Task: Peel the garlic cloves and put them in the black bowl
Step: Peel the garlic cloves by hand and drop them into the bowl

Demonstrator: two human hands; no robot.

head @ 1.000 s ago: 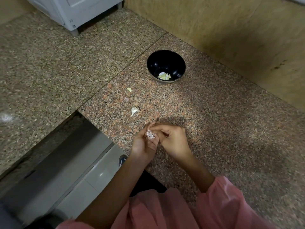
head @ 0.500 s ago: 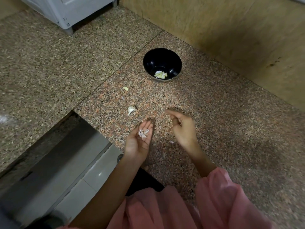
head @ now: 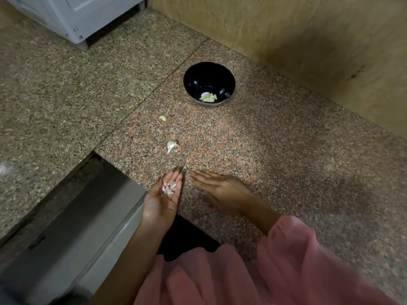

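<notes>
The next unpeeled clove (head: 171,146) lies on the tabletop (head: 275,164) just beyond both hands, between them and the black bowl (head: 228,83) by the far edge. Its thin tail slants back toward the near-left edge. The left hand (head: 163,199) is nearer, but it lies palm-up, fingers relaxed, cradling loose skins (head: 169,188). The right hand (head: 220,190) rests flat and empty, fingers straight — probably the one to reach. Peeled cloves (head: 208,97) sit in the bowl.
</notes>
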